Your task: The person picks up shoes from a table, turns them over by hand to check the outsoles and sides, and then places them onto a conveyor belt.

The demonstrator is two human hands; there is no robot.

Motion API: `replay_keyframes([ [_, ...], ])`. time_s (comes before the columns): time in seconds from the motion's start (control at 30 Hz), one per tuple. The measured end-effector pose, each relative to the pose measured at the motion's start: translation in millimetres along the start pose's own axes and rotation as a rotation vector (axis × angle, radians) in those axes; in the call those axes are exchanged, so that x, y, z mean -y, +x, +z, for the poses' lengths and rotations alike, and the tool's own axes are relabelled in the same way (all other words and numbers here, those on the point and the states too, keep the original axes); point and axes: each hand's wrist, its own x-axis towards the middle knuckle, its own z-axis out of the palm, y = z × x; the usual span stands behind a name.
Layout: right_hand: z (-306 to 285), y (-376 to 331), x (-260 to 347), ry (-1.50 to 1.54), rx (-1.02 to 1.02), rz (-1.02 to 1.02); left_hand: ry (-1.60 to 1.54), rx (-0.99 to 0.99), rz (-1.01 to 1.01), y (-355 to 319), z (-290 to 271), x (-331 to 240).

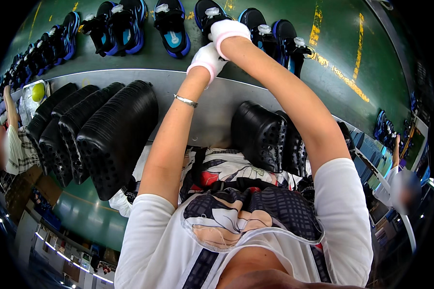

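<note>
My right hand [230,32], in a white glove with a pink cuff, is closed over the heel end of a black-and-blue sports shoe [208,10] with a pale dial on its tongue. Just below it, my left hand [207,59], gloved the same way, is closed at the same heel, its fingers mostly hidden. A bit of dark material shows beside the left glove. Left of my hands stands another such shoe [172,30] with a blue insole. To the right are two more, a near one [258,28] and a farther one [289,44].
Shoes [125,24] continue leftward along the green surface [342,43]. On the grey metal ledge [207,113] nearer me lie black ribbed boot-like pieces, some left [120,130], some right [260,135]. People sit at far left [14,149] and far right [395,188].
</note>
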Motion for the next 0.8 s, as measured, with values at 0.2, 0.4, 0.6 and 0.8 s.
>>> replay_keyframes([
  [0.2,1.5,7.8,-0.5,-0.01,-0.099,-0.057,0.033,-0.052,0.05,7.7,-1.4,2.5],
  [0.4,-10.1,-8.8,-9.9,0.259,0.01,-0.085,0.245,-0.094,0.166,7.5,-5.9,12.1],
  [0.6,10.5,-132.2,-85.0,0.4,-0.157,-0.148,0.255,-0.25,0.317,22.4,-2.0,44.4],
  [0.8,76.2,-311.9,-206.4,0.548,-0.539,0.323,0.331,-0.254,0.314,0.6,-20.7,25.2],
])
